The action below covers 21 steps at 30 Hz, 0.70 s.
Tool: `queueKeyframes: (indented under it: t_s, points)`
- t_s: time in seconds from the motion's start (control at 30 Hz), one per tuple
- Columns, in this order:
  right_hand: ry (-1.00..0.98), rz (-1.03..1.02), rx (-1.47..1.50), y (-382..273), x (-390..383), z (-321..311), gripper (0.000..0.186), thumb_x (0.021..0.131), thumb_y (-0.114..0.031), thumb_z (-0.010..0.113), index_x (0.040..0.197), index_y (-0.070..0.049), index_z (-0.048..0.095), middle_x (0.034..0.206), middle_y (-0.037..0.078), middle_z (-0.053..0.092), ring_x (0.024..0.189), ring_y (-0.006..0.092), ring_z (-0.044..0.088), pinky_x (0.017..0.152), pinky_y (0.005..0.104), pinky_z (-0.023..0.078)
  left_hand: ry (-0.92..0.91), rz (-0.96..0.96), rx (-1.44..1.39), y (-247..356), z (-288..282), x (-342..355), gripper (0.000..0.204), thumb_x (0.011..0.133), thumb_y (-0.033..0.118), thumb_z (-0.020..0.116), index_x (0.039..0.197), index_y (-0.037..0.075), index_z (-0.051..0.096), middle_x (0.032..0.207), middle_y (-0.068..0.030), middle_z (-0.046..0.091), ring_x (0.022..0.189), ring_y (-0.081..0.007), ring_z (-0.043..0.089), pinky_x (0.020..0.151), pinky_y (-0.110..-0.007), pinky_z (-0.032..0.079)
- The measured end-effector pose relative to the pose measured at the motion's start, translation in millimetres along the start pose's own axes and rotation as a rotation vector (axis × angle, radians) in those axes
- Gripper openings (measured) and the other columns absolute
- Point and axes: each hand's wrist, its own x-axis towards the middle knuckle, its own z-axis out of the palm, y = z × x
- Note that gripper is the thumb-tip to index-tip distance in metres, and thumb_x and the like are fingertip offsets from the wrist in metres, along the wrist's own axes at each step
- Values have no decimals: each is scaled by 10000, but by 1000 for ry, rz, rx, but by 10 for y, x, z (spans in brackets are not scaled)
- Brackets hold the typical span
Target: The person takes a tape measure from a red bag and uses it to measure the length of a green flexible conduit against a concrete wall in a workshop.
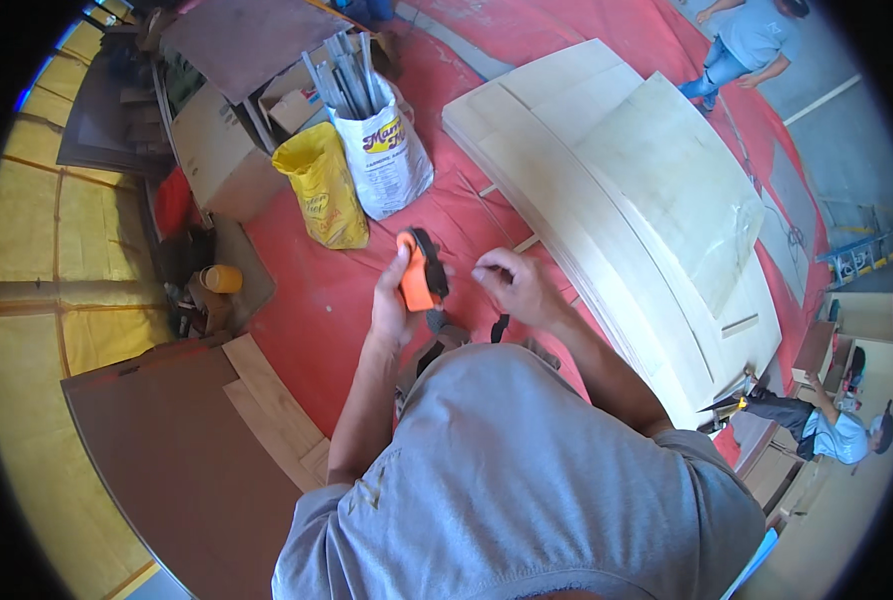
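Two hands are working at frame centre. Left hand [394, 300] is gripping an orange-and-black tool [421, 270], fingers wrapped around it. Right hand [511, 285], just beside it, is pinching fingertips together; whether anything is held cannot be told. Pale plywood sheets [626, 170] are lying upper right.

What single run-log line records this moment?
left hand: holds orange-and-black tool | right hand: closed, beside tool | below: red floor sheet | nearby: yellow sack, stacked pale boards
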Motion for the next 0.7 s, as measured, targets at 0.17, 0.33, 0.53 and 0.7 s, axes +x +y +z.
queueKeyframes:
  t_s: [0.17,0.33,0.53,0.7]
  points:
    - [59,229,-170,765,305,68,228,1022,-255,699,1079,-39,743,965,163,774,876,299,755,784,412,580,-82,14,-116,635,-185,451,600,1107,590,458,1323,51,606,1008,-141,748,829,-237,731,552,-315,524]
    - [-138,620,-561,1953,-172,-2,360,987,-380,636,1047,-39,732,1061,209,771,1033,416,739,878,540,568,-144,-13,-235,939,-315,956,554,1101,584,488,1291,82,625,1000,-142,742,829,-256,728,535,-305,522]
    - [-252,1135,-272,3080,-1014,-23,326,993,-301,682,1059,7,764,873,234,778,862,375,782,732,499,608,-62,-45,-237,1068,-382,1594,532,1093,577,511,1247,85,639,992,-139,739,832,-256,720,510,-299,498]
    - [-309,1039,-319,5069,-1632,93,221,998,-248,677,932,-77,799,902,210,792,795,303,787,715,440,617,7,4,-119,1287,-130,2251,470,1091,517,519,1274,93,603,1081,-190,756,865,-306,758,689,-382,559]
